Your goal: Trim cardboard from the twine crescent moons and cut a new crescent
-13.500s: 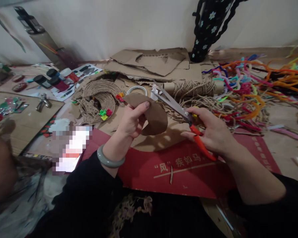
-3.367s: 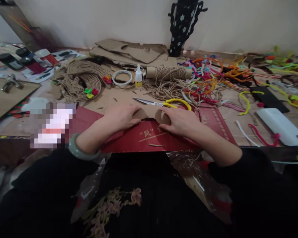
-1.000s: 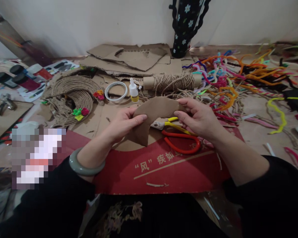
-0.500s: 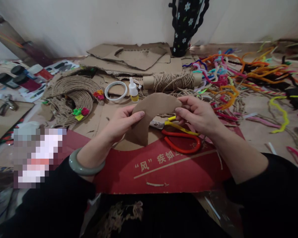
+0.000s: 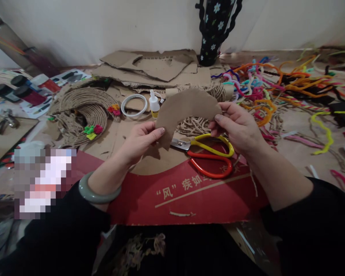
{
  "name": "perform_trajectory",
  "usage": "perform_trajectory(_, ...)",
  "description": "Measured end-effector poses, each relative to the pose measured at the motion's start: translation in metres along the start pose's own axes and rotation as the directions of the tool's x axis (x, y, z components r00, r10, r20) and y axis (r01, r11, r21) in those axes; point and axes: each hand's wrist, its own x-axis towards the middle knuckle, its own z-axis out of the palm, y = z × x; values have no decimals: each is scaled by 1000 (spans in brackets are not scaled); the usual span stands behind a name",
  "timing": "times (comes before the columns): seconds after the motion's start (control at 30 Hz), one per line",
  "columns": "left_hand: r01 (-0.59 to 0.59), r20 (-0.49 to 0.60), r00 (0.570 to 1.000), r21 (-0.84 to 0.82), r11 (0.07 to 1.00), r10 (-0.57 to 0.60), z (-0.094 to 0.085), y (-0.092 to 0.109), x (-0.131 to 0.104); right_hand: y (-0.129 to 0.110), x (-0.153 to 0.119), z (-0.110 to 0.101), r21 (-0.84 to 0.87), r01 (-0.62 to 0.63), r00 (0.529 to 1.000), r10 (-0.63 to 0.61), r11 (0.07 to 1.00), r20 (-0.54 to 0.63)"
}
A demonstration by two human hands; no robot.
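Note:
A curved brown cardboard piece is held up between both hands, arched over the work surface. My left hand pinches its left end between thumb and fingers. The right end is gripped by my right hand, thumb in front and fingers behind. Below the arch lie scissors with one yellow and one red handle, resting on a red cardboard sheet with printed characters. Loose twine shows through the opening of the arch.
A twine-covered curved shape with small flowers lies left, near a tape roll and glue bottle. Paint jars stand farther left. Cardboard scraps and a black flowered tumbler are behind; colourful pipe cleaners spread right.
The cardboard piece has been raised and tilted up, its arch now facing me more. My right hand has moved slightly right and no longer covers the scissors' yellow handle.

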Motion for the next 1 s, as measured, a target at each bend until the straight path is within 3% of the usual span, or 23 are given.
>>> perform_trajectory(0.27,10,-84,996,76,997,-4,-3,-2,2,0,1,-3,-128,16,998,-9,992,58)
perform_trajectory(0.43,-16,-53,998,99,995,21,-2,1,1,-8,-3,-2,-4,-74,991,74,997,109)
perform_trajectory(0.57,10,-14,1000,90,996,-8,0,3,-1,-7,-3,-1,53,-124,991,121,991,51)
perform_trajectory(0.73,57,20,998,66,996,-59,-2,4,-2,-2,1,-2,88,-51,992,60,995,-108)
perform_trajectory(1.0,32,-37,999,53,998,-30,-3,4,0,1,2,-4,5,-45,999,45,999,-29)
